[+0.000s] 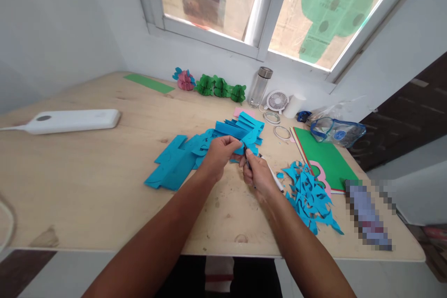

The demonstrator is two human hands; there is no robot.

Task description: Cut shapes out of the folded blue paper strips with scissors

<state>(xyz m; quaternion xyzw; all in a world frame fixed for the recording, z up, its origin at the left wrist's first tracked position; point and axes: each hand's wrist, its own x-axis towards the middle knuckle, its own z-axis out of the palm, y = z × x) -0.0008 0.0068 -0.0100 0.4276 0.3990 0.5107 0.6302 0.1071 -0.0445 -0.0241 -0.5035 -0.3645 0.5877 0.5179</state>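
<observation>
My left hand [220, 152] pinches a small piece of blue paper [240, 150] between thumb and fingers. Closed around dark-handled scissors [247, 162], my right hand [260, 174] meets it at the paper's edge; the blades are mostly hidden. Folded blue paper sheets [176, 167] lie to the left of my hands, and a stack of blue strips [240, 126] sits just beyond them. A white marker [275, 178] lies partly behind my right hand. To the right of that hand is a heap of blue paper scraps [309, 195].
Along the back stand green paper honeycomb shapes [220, 87], a pink one [185, 80], a glass bottle [260, 87] and a small fan [277, 101]. Tape rolls [281, 132], green sheets [328, 156] and a clear pouch [337, 131] are right. A white device [75, 121] lies left.
</observation>
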